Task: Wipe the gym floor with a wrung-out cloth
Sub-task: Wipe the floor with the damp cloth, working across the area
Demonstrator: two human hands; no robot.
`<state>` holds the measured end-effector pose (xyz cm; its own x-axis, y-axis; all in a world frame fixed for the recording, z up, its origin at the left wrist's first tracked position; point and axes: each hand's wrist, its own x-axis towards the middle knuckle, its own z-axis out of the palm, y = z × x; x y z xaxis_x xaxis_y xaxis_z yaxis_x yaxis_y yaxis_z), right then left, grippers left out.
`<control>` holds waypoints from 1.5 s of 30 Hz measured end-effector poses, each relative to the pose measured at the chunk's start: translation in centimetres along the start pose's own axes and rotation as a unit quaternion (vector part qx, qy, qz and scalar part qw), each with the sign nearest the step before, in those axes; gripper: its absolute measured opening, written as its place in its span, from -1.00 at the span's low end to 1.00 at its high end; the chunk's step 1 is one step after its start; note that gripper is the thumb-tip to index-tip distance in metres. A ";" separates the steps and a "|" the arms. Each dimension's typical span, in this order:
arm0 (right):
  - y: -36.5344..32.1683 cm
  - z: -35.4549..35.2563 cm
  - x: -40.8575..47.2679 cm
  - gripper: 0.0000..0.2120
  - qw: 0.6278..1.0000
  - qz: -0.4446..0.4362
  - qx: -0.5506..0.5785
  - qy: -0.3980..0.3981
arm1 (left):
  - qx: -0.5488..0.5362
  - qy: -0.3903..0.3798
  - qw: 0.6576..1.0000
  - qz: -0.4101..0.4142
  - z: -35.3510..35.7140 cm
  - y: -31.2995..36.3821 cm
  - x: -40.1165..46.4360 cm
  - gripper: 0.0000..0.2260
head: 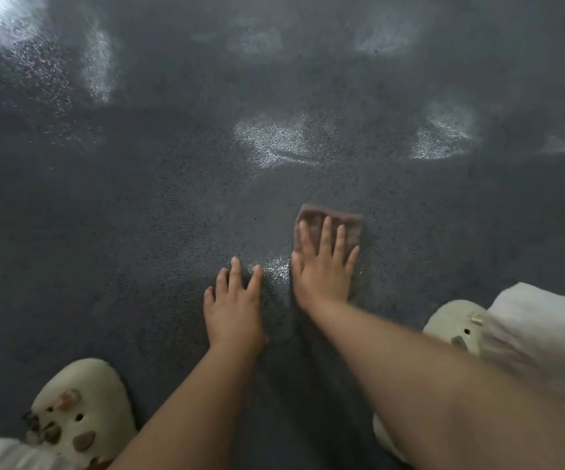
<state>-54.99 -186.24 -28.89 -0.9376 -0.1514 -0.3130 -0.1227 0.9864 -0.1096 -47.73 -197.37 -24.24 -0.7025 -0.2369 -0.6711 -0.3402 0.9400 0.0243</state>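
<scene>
The dark grey speckled gym floor (pixel 138 215) fills the view. Nearest are two pale cream clogs with holes, one at the left (pixel 81 412) and one at the right (pixel 457 327). The left hand (pixel 233 307) lies flat on the floor, fingers straight. Just past it, the right hand (pixel 325 266) presses flat on the small brown folded cloth (pixel 349 228). Farther off, wet patches (pixel 274 140) shine.

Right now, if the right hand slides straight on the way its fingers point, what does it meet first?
Nothing solid, it seems: the right hand presses the cloth flat, and ahead lies only dark floor, then a shiny patch, probably wet.
</scene>
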 end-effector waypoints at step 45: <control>12.9 -1.2 -0.5 -0.47 0.979 0.197 0.056 0.002 | 0.016 -0.008 0.999 -0.046 -1.0 2.0 0.2 0.03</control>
<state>-56.47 -173.36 -29.01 -0.9064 0.2404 -0.3472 0.2851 0.9549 -0.0830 -49.17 -195.76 -23.58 -0.6584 -0.3196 -0.6815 -0.3836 0.9214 -0.0615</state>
